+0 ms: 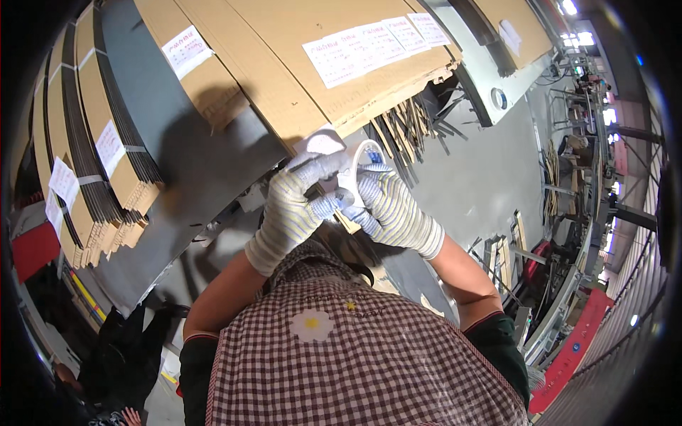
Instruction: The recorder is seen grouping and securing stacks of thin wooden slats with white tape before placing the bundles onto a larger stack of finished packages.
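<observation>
Both of my hands wear white knit gloves with coloured stripes and meet in front of my apron. My right hand (391,209) is wrapped round a whitish roll of tape (353,174), its round opening facing up and right. From the other side, my left hand (288,209) closes its fingers and thumb against the roll; whether it pinches a loose end is too bright to tell. A small white glaring patch (325,144) shows just beyond the left fingers, by the corner of a large cardboard-wrapped stack (284,92). White printed labels (369,51) lie on that stack.
More strapped cardboard-wrapped bundles (117,135) stand on the grey table (181,181) at left. Thin strips (405,128) stick out beneath the near stack. A person in dark clothes (121,355) is at lower left. Racks and machinery line the right side.
</observation>
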A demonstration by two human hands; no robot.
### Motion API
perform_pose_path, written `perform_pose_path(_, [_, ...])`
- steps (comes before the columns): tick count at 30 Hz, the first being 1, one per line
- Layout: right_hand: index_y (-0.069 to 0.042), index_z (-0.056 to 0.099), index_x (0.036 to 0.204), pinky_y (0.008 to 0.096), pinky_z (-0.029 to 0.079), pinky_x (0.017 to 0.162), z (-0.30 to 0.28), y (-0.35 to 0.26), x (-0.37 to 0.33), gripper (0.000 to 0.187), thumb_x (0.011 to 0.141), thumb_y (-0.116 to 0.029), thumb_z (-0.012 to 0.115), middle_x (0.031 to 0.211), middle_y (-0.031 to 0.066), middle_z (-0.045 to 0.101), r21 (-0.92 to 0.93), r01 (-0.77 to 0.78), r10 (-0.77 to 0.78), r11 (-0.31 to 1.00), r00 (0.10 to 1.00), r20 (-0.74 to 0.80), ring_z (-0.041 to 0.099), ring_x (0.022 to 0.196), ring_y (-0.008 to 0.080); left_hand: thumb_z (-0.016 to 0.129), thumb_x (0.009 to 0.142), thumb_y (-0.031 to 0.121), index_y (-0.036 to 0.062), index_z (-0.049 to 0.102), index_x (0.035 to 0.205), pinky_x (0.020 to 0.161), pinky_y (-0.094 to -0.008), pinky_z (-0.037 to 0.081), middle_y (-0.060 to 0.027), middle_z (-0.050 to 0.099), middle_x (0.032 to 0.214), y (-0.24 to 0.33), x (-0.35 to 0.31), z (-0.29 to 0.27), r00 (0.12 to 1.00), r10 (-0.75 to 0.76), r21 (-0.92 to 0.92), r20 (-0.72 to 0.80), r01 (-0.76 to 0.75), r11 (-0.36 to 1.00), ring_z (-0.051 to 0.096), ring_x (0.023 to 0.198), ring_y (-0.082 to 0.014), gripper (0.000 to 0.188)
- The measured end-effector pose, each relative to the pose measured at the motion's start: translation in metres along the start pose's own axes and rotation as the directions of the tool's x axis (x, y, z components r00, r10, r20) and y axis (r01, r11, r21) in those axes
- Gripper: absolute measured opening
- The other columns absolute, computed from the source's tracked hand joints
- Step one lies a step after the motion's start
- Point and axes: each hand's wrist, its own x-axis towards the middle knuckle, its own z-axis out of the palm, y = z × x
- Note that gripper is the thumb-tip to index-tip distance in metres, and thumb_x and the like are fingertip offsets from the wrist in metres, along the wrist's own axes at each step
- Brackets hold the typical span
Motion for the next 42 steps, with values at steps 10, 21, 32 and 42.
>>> perform_pose_path(10, [-0.003,0.062,0.111,0.0514,0.045,0.096,0.005,-0.003,-0.009,0.034,0.081,-0.019,0.067,0.101,0.0158,0.065,-0.425,0.273,-0.329,0.863,0.942,-0.064,0.062,0.099,0.037,0.076,0.071,0.001,0.0033,0.072,0.095,0.079,-0.0331,0.053,-0.0122,0.066,0.101,0.007,-0.025,0.015,0.953,-0.036,0.001,-0.3,0.038,0.999,0.065,0.088,-0.0248,0.024])
perform_pose_path(21, [-0.001,0.06,0.114,0.0542,0.044,0.092,0.003,-0.008,-0.002,0.042,0.079,-0.02,0.07,0.106,0.0196,0.063,-0.418,0.319,-0.334,0.851,0.942,0.038,0.057,0.103,0.0414,0.077,0.073,0.005,0.008,0.072,0.1,0.074,-0.0321,0.053,-0.009,0.064,0.1,0.002,-0.028,0.009,0.963,0.12,0.208,-0.242,-0.069,0.976,0.065,0.086,-0.0229,0.028])
perform_pose_path(32, [-0.001,0.06,0.1,0.05,0.049,0.08,0.006,-0.007,-0.004,0.033,0.071,-0.015,0.068,0.088,0.019,0.062,-0.452,0.313,-0.33,0.835,0.943,0.044,0.061,0.085,0.0382,0.068,0.081,0.001,0.0029,0.063,0.088,0.072,-0.0388,0.051,-0.013,0.062,0.089,-0.006,-0.02,0.008,0.979,0.107,0.286,-0.176,-0.053,0.957,0.062,0.081,-0.0303,0.009])
perform_pose_path(42, [-0.006,0.062,0.103,0.0439,0.05,0.057,-0.014,-0.026,0.013,0.03,0.09,-0.033,0.06,0.068,0.0156,0.064,-0.226,0.089,0.022,0.97,0.895,0.446,0.064,0.061,0.0318,0.065,0.08,-0.002,0.0054,0.052,0.093,0.065,-0.0363,0.05,-0.0097,0.059,0.082,-0.015,-0.052,0.0,0.974,0.224,0.426,-0.044,-0.185,0.885,0.061,0.072,-0.0272,0.02])
